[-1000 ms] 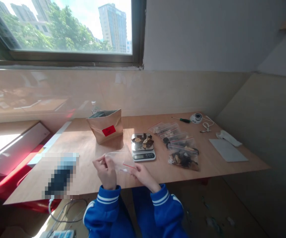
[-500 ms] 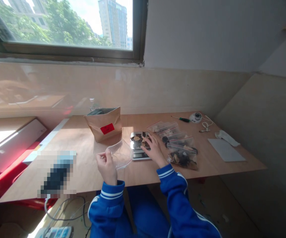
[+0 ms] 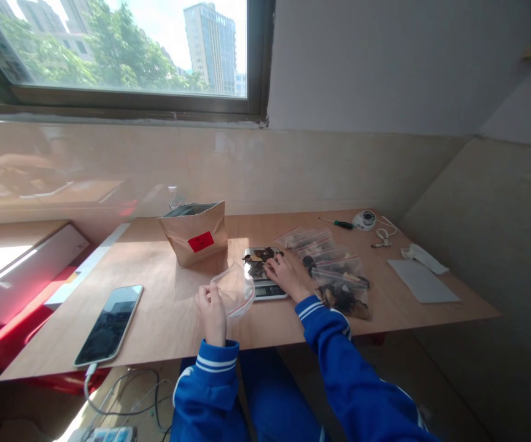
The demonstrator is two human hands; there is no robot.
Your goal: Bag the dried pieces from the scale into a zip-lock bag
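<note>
Tabletop [image 3: 164,319]: clear bag [image 3: 235,288] pinched by left hand [image 3: 210,307], mouth toward scale [image 3: 265,273]; right hand [image 3: 283,273] grip on pieces unclear.

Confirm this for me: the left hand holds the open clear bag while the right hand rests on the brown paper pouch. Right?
Not quite. In the head view the right hand is on the dried pieces on the scale, not the brown paper pouch. The left hand does hold the open clear bag.

Bare tabletop [image 3: 164,307] left of scale [image 3: 265,276]
</note>
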